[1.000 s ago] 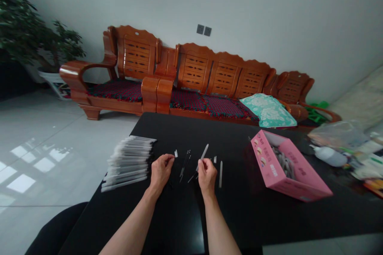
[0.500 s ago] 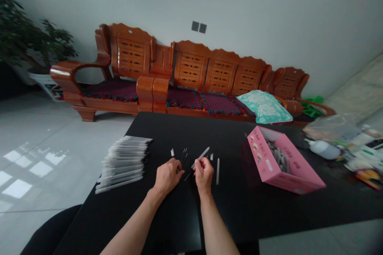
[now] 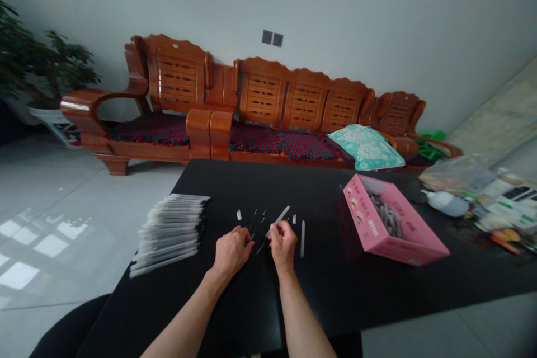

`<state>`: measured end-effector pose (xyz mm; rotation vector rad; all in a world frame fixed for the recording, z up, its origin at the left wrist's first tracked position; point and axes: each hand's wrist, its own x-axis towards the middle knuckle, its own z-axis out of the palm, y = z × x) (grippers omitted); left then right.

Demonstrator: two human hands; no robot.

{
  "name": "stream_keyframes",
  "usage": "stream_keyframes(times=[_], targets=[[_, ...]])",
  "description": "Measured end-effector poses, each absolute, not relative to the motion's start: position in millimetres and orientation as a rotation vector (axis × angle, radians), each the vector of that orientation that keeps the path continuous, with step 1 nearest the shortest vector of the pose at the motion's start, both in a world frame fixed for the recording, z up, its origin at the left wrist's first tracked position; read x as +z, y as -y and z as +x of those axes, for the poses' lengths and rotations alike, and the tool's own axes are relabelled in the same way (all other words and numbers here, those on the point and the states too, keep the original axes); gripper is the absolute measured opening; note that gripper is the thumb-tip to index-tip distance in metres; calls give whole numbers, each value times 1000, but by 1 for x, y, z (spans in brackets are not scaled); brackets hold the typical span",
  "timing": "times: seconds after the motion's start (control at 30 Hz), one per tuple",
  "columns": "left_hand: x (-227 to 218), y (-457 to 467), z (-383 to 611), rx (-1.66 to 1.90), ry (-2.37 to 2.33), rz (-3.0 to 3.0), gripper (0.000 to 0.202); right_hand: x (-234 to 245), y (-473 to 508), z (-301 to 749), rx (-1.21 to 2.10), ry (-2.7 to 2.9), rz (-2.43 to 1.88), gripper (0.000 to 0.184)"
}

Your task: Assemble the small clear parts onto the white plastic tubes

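One clear tube (image 3: 280, 216) is pinched at its near end between the thumb and fingertips of the right hand (image 3: 283, 245), well to the left of the pink box (image 3: 380, 235). The tube slants up and away from that hand over the black desk (image 3: 344, 285). Just beside it, on the side away from the box, the left hand (image 3: 232, 250) lies knuckles up with its fingers curled together. Their tips are at the thin dark refills (image 3: 253, 218); whether they grip one cannot be told.

A second ago the left hand was farther from the right one, its fingertips raised near a small white cap. Half a second ago it had come in beside the right hand, and it sits there now, the two hands almost touching. The right hand's pinch on the tube is as it was.

Counted on the desk left of the box: two hands, one held tube, and one loose tube (image 3: 302, 231) lying just on the box side of the right hand. There are also two small white caps (image 3: 239, 215) and what look like three refills, though they are too thin to count surely. Farthest from the box is one stack of pens (image 3: 172, 229), too many to count. The box, one only, lies open with grey pieces inside. Just right of it is one white bottle (image 3: 447, 203). Behind the box, past the desk, one wooden sofa (image 3: 302, 106) bears one green cushion (image 3: 364, 148).
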<state>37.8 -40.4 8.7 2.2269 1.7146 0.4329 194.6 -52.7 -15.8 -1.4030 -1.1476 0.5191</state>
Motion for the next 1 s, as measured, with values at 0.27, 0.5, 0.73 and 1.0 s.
stream_keyframes(times=[0.27,0.5,0.73,1.0], targets=[[7,42,43,400,-1714,2228,14,-20,49,195,496,1129,-1393,26],[7,42,42,403,-1698,2235,13,-19,51,196,490,1141,-1413,26],[6,41,42,394,-1720,2240,13,-19,51,197,449,1185,-1420,26],[12,43,48,321,-1769,2307,22,-16,53,195,460,1188,-1419,28]])
